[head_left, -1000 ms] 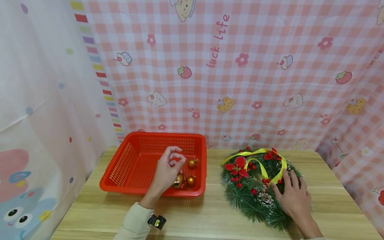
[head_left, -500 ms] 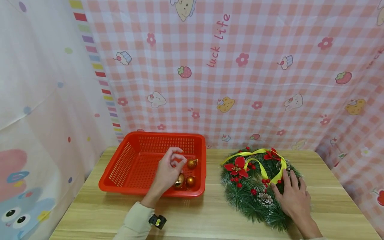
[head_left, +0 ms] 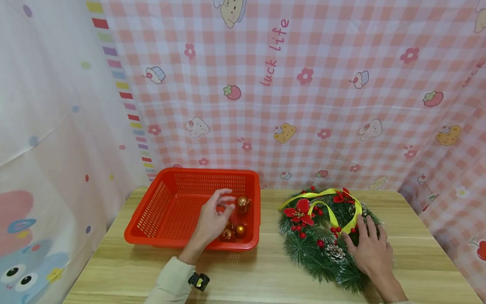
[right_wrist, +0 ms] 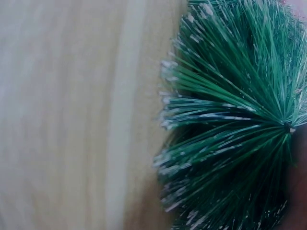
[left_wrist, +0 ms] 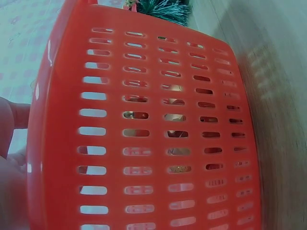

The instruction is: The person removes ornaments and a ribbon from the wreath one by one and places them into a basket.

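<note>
My left hand (head_left: 212,215) hovers over the near right part of a red plastic basket (head_left: 149,242), fingers loosely bent and apart from the thumb, with nothing seen between them. Beside and below the fingertips lie shiny gold Christmas balls: one ball (head_left: 243,203) by the right wall, another ball (head_left: 240,230) nearer the front. More are partly hidden by the hand. In the left wrist view the basket's slotted wall (left_wrist: 148,120) covers most of the picture. My right hand (head_left: 372,249) rests, fingers spread, on the right side of a green Christmas wreath (head_left: 311,257).
A yellow ribbon (head_left: 355,223) loops over the wreath, among red poinsettias (head_left: 300,212), berries and pinecones (head_left: 336,251). Basket and wreath stand apart on a wooden table (head_left: 265,274). A pink checked curtain (head_left: 296,105) hangs behind.
My left thumb and fingers have parted. The shiny ball beneath that hand has left its spot, and a shiny one shows by the right wall, where a glittery one showed. The right hand stays still.
</note>
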Demonstrator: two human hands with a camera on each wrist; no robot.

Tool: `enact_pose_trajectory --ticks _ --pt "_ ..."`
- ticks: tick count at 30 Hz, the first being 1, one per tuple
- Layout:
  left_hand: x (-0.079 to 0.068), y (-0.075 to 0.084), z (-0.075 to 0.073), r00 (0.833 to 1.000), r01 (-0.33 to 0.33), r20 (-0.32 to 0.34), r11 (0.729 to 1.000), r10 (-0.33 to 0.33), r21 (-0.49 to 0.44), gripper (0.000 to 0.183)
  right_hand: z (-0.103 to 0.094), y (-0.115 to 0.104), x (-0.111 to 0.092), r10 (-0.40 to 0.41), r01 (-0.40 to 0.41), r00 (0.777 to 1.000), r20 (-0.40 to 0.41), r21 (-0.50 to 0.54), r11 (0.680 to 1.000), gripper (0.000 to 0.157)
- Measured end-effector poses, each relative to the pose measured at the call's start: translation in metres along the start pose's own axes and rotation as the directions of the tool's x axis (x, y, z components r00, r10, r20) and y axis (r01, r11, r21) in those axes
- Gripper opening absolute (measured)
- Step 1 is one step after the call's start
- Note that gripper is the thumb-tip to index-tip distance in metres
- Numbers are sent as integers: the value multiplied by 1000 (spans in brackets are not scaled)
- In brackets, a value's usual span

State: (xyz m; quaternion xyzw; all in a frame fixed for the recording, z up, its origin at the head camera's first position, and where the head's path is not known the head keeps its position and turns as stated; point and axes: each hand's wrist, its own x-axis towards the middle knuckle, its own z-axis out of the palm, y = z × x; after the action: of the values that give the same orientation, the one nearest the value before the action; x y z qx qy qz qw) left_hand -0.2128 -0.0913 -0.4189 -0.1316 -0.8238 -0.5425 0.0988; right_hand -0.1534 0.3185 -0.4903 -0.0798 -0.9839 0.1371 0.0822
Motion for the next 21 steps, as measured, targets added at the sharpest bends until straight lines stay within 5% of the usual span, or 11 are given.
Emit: enact_pose_trajectory --ticks 14,21 --pt "-8 1 9 992 42 119 999 -45 27 43 0 1 -1 -5 5 1000 -7 8 1000 82" --pt "-12 5 21 980 4 199 998 -17 63 46 0 1 -1 -9 9 1000 -11 4 1000 82"
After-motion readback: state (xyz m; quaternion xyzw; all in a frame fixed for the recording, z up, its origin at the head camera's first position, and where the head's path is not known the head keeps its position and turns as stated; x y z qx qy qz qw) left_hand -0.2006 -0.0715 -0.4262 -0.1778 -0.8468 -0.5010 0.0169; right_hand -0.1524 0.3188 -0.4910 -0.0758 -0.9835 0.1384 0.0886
